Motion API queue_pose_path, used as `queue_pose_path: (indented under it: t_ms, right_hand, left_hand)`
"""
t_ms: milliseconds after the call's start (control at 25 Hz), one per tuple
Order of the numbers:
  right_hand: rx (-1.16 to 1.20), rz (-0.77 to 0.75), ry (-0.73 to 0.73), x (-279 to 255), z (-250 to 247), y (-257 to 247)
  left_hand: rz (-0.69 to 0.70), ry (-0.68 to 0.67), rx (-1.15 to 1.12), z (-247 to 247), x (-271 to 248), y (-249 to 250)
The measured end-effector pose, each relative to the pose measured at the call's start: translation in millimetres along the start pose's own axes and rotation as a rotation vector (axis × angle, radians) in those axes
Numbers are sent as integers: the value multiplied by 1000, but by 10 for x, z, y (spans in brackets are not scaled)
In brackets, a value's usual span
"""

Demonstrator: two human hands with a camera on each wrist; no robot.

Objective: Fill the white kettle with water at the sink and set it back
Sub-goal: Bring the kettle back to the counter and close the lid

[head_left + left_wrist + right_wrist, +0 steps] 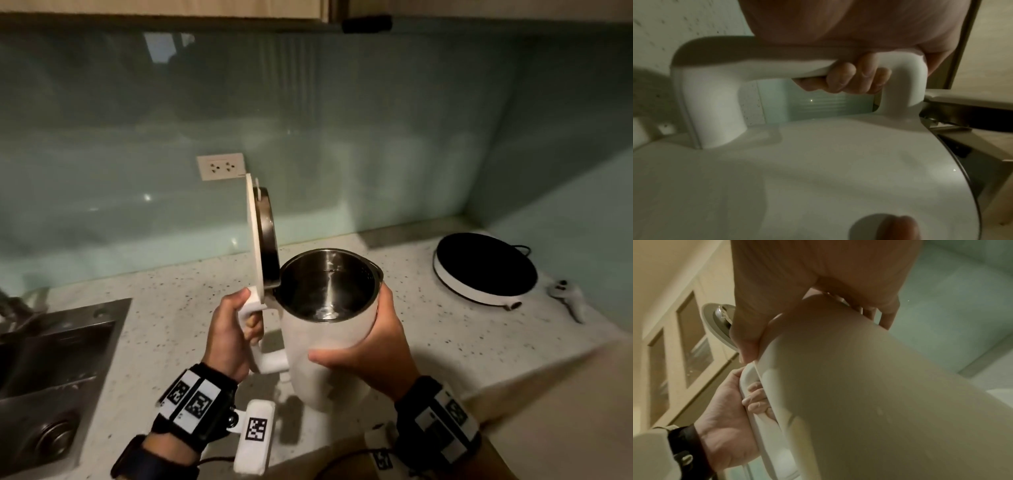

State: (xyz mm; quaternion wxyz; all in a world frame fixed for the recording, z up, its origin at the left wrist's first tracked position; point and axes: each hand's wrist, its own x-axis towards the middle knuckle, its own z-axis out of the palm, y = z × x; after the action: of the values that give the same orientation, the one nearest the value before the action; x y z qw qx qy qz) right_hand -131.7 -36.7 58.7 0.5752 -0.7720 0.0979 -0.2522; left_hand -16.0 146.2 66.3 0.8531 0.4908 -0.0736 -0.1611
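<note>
The white kettle (329, 346) is held above the speckled counter, its lid (255, 236) standing open on the hinge and its steel inside showing. My left hand (233, 329) grips the kettle's handle (777, 65), fingers (849, 79) curled round it. My right hand (370, 346) wraps round the kettle's body (869, 386) from the right, thumb across the front. The steel sink (51, 370) lies at the left, its drain (56, 438) visible. The kettle's round base (484, 267) sits on the counter at the right.
A wall socket (221, 166) is set in the green glass backsplash behind the kettle. A white plug (567, 299) and cord lie beside the base near the right wall. Cabinets hang overhead. The counter's front edge (513, 383) runs below my right wrist.
</note>
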Motion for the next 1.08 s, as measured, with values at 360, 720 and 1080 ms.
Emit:
queue_pose_path:
  t_ms: [360,720,1080]
  right_hand:
    - [-76,38,-53,908,-584,538]
    - [-162,50,21,1713,-651,1088]
    - [-233,94,6,2089,-677,1355]
  left_hand:
    - [6,-80,120,469,963,-622]
    - [-116,-175,281,660,2083,-838]
    - [-155,-79,419,705,2492,-1137]
